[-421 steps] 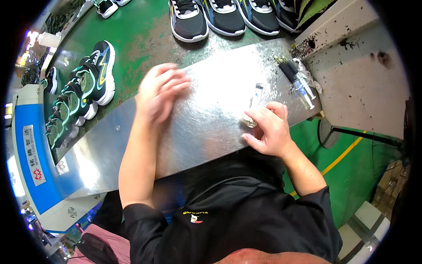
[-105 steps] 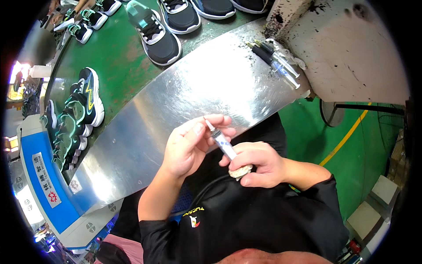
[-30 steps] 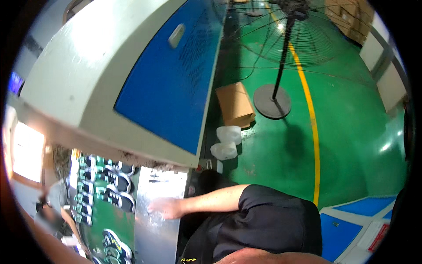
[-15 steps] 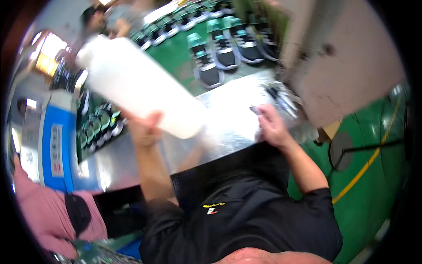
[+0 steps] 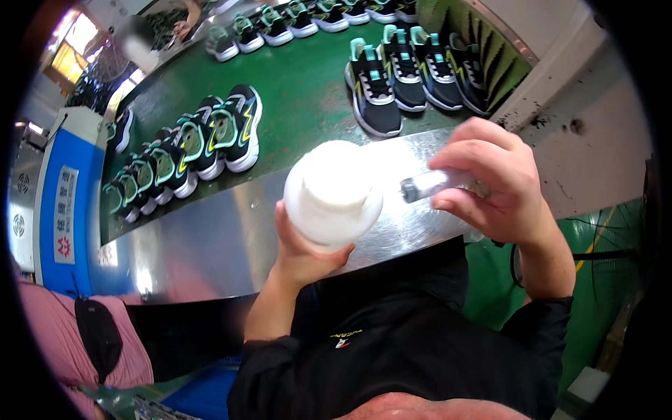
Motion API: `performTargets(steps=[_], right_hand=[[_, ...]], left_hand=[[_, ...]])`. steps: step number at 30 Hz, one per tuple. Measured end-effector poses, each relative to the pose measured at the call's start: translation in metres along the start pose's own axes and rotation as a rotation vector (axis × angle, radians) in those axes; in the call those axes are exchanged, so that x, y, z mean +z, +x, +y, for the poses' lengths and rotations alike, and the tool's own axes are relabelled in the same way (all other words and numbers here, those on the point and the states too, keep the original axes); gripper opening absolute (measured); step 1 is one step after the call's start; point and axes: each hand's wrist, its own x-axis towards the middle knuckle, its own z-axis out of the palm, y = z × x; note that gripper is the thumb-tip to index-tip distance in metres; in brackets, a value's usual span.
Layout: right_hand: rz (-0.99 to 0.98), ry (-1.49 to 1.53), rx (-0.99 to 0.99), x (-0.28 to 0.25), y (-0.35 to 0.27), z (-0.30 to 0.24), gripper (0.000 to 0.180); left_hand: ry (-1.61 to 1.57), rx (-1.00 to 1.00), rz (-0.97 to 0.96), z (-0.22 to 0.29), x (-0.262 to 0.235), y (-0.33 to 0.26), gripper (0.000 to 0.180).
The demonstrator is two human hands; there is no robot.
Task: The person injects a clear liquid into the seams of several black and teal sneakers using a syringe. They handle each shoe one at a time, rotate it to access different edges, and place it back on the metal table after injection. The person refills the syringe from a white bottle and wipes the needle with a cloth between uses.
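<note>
Bottle [image 5: 336, 185] over the desk [image 5: 203, 234] in my left grip [image 5: 308, 259]: thumb and fingers curl round its near side, top toward me, probably for steadiness. My right grip [image 5: 498, 183] pinches the syringe [image 5: 424, 186] by its right end, dark tip clear, pointing toward the bottle, just apart.

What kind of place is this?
Most likely a shoe factory's production line: matching sneakers stand in rows on a long green surface, a shiny metal ledge runs along it, and the left hand holds a white bottle.
</note>
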Motion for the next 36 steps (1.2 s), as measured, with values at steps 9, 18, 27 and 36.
performTargets(steps=[9, 18, 27, 36], right_hand=[[-0.118, -0.217, -0.025, -0.013, 0.026, -0.018, 0.027], [-0.112, -0.374, -0.101, -0.018, 0.023, -0.022, 0.025], [-0.217, -0.505, -0.161, -0.043, 0.014, -0.026, 0.014], [-0.144, 0.006, 0.449, 0.017, -0.149, 0.016, 0.018]], left_hand=[[-0.017, 0.153, 0.028, 0.018, 0.006, 0.017, 0.101], [0.179, 0.108, -0.056, 0.02, 0.005, 0.011, 0.107], [0.327, 0.21, -0.209, 0.019, 0.008, 0.019, 0.117], [0.598, 0.307, -0.808, 0.029, -0.009, 0.047, 0.096]])
